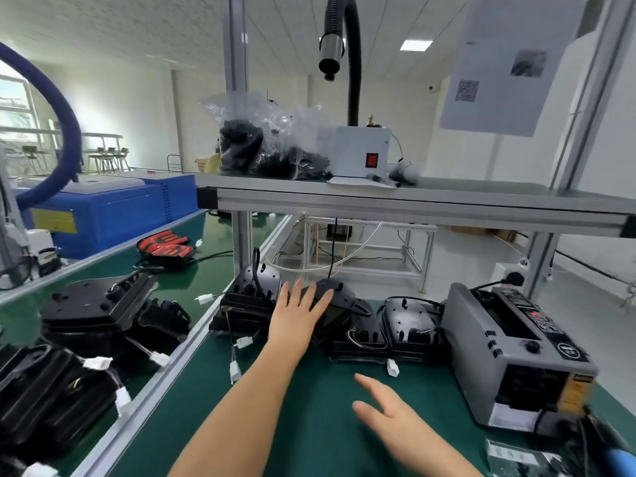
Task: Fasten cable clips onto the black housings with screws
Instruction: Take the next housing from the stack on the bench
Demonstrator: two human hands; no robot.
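The black housing I'm working toward sits in the middle of a row of three at the far edge of the green bench. It leans on its neighbours. Its rounded end is raised and points away from me, so its long axis runs roughly near to far.

My left hand lies on top of it. The fingers are straight and fanned out, pressing flat on the shell rather than wrapped round it. My right hand is nearer to me than that housing and a little to its right, low over the mat. Its fingers are loose and spread and carry nothing. I cannot tell whether it touches the mat.

Just left of the housing stands a stack of housings, with a cable rising from the top one. Touching its right side is a flatter housing, lying with its underside up. White connectors on thin leads trail from the row toward me.

Further right of the housing, beyond the flat one, is a grey tape dispenser. Above the housing runs an aluminium shelf carrying clear bags of black parts and a white box with a red switch. Well to the left of the housing, across an aluminium rail, more housings are piled on a second bench.
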